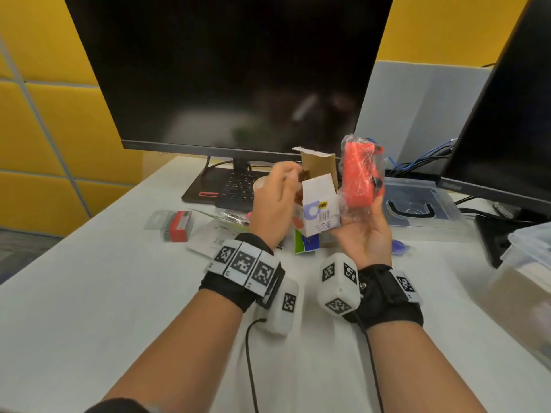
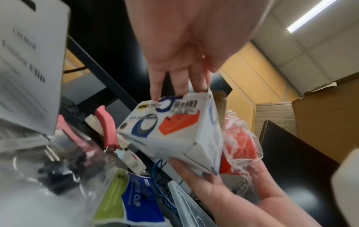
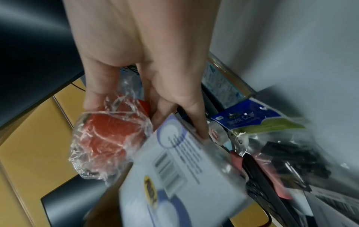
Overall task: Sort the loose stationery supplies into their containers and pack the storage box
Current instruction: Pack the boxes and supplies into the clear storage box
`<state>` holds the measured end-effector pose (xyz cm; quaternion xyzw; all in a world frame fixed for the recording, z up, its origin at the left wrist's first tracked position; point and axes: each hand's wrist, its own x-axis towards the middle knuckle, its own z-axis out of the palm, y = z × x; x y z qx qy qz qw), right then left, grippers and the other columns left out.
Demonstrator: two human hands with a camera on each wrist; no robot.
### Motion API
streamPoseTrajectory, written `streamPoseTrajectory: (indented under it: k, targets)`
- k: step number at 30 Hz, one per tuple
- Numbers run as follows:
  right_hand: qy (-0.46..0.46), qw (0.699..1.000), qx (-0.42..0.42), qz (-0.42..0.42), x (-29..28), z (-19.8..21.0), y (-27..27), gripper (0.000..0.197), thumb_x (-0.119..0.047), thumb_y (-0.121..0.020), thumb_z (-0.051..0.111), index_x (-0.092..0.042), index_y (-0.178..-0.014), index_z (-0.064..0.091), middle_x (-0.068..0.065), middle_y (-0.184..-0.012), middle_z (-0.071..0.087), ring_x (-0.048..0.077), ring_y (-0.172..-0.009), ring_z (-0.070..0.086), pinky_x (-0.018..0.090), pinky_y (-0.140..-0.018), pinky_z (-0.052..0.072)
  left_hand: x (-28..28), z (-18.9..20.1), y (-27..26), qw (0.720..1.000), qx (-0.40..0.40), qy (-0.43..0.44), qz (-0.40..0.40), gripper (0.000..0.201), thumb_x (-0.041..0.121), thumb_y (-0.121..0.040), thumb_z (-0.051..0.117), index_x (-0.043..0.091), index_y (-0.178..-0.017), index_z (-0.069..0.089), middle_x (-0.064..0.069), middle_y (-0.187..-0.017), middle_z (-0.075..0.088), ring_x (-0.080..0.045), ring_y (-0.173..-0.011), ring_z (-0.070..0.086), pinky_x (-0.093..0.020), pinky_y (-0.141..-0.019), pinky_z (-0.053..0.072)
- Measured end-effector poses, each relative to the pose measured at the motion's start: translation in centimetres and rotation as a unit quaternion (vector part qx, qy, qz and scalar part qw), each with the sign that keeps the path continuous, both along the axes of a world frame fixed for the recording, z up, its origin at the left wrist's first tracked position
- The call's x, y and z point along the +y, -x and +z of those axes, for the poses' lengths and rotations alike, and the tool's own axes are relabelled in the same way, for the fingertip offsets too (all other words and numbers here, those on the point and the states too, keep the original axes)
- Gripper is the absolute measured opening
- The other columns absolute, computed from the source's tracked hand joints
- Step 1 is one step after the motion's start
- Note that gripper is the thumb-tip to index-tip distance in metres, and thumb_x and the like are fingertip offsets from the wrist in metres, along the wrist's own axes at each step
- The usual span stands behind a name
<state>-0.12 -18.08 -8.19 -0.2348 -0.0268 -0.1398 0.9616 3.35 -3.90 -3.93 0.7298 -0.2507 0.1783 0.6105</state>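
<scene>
Right hand (image 1: 362, 234) clasping both red plastic-wrapped tape dispenser (image 1: 359, 174) and white printed carton (image 1: 320, 208); left hand (image 1: 272, 201) pinches the carton's open top, likely steadying it for insertion.

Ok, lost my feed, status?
Right hand holds wrapped red tape dispenser and its box. Left hand at open flap. Nothing blocking.
</scene>
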Motion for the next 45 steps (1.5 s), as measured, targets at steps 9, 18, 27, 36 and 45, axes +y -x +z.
streamPoseTrajectory:
  k: [9,18,27,36,45]
  targets:
    - [-0.025,1.000,-0.015,-0.010,-0.3,-0.4,-0.5,0.096,-0.031,-0.060,0.086,-0.019,-0.142,0.039,0.016,-0.137,0.051,0.034,-0.124,0.051,0.053,-0.096,0.045,-0.7,-0.8,-1.8,0.991,0.049,-0.056,0.107,0.018,0.018,-0.077,0.075,0.028,-0.085,0.062,-0.002,-0.129,0.037,-0.020,-0.127,0.030,-0.024,-0.103,0.024]
    - [0.011,1.000,0.017,-0.014,-0.8,-0.5,-0.6,0.080,-0.032,-0.072,0.073,-0.015,-0.142,0.038,0.016,-0.135,0.052,0.033,-0.117,0.057,0.048,-0.083,0.053,0.4,-1.0,-2.2,0.987,0.109,-0.056,0.101,0.026,0.010,-0.087,0.061,0.009,-0.113,0.064,-0.010,-0.116,0.055,-0.022,-0.106,0.055,-0.026,-0.097,0.041]
    - [-0.005,0.989,-0.146,0.029,-1.1,1.6,-0.3,0.092,-0.027,-0.057,0.087,-0.017,-0.138,0.044,0.014,-0.119,0.061,0.034,-0.105,0.064,0.052,-0.081,0.053,0.9,-0.2,-2.7,0.960,0.091,-0.225,0.138,0.046,0.007,-0.087,0.060,0.010,-0.131,0.046,-0.004,-0.142,0.029,-0.023,-0.115,0.052,-0.024,-0.101,0.034]
    - [0.147,0.981,-0.112,0.054,2.1,2.9,0.0,0.054,-0.039,-0.063,0.082,-0.020,-0.112,0.069,0.011,-0.122,0.062,0.033,-0.121,0.051,0.052,-0.100,0.042,0.4,-0.5,-1.9,0.957,0.022,-0.258,0.128,0.037,0.018,-0.086,0.059,0.016,-0.123,0.054,0.003,-0.138,0.040,-0.022,-0.108,0.055,-0.033,-0.085,0.043]
    - [0.301,0.949,-0.067,-0.055,0.0,2.9,0.7,0.084,-0.037,-0.075,0.074,-0.001,-0.140,0.035,0.024,-0.138,0.045,0.038,-0.125,0.045,0.050,-0.104,0.039,2.2,-1.2,-2.0,0.978,0.081,-0.152,0.117,0.055,-0.002,-0.078,0.064,0.013,-0.129,0.051,-0.004,-0.126,0.047,-0.013,-0.111,0.044,-0.019,-0.087,0.033]
